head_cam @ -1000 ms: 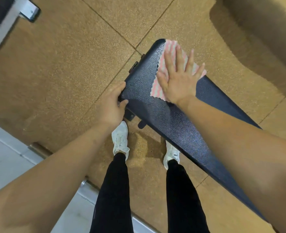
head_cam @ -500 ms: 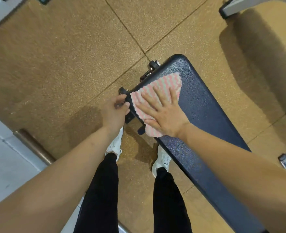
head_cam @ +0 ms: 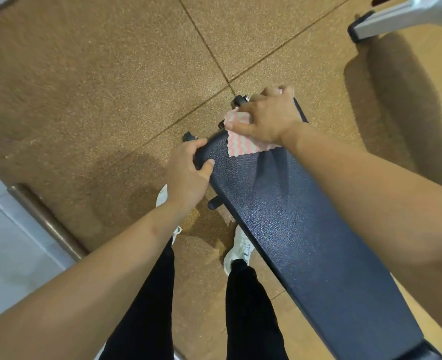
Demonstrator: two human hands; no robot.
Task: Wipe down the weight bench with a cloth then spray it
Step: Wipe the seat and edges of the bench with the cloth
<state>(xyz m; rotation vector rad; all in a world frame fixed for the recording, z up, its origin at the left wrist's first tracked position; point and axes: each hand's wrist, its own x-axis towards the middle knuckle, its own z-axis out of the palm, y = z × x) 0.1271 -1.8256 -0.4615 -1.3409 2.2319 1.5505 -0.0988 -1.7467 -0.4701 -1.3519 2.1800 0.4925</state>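
Note:
A dark blue padded weight bench [head_cam: 292, 229] runs from the middle of the view down to the lower right. My left hand [head_cam: 188, 175] grips the bench's near left corner, thumb on top of the pad. My right hand [head_cam: 266, 115] presses a pink and white striped cloth [head_cam: 240, 144] against the far end of the pad, with fingers curled over the end edge. Part of the cloth sticks out under the hand. No spray bottle is in view.
Brown speckled rubber floor tiles [head_cam: 84, 87] surround the bench. A grey metal frame foot [head_cam: 396, 19] sits at the top right. A metal floor strip [head_cam: 45, 219] and pale tile lie at the left. My legs and white shoes [head_cam: 238, 250] stand beside the bench.
My right hand has slid the cloth from the left corner up to the far end of the pad. My left hand keeps its grip on the corner. The camera view has shifted.

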